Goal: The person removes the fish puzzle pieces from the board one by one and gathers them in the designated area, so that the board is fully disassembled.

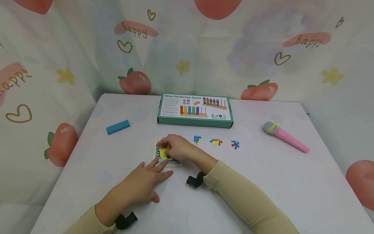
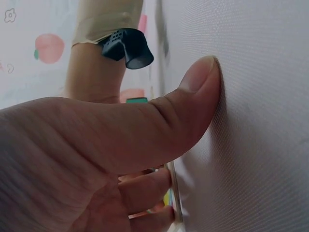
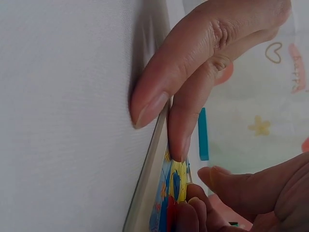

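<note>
A small jigsaw board [image 1: 174,164] with a pale rim and a yellow-and-blue picture lies flat on the white table. My left hand [image 1: 138,184] is spread, its fingertips resting on the board's near left corner; its thumb [image 2: 200,87] touches the tabletop. Over the board's upper part, my right hand [image 1: 181,148] has bent fingertips against the picture. In the right wrist view its thumb [image 3: 241,191] stands apart from those fingers, which hide part of the picture. Three loose puzzle pieces lie in a row to the right: one [image 1: 197,139], another [image 1: 216,142] and a third [image 1: 235,144].
A green-edged Ring Challenge Game box [image 1: 195,110] lies behind the board. Toward the back left is a blue block [image 1: 118,127]; a pink toy microphone [image 1: 287,138] lies to the right. Printed fabric [image 1: 204,58] hangs along the table's back and sides.
</note>
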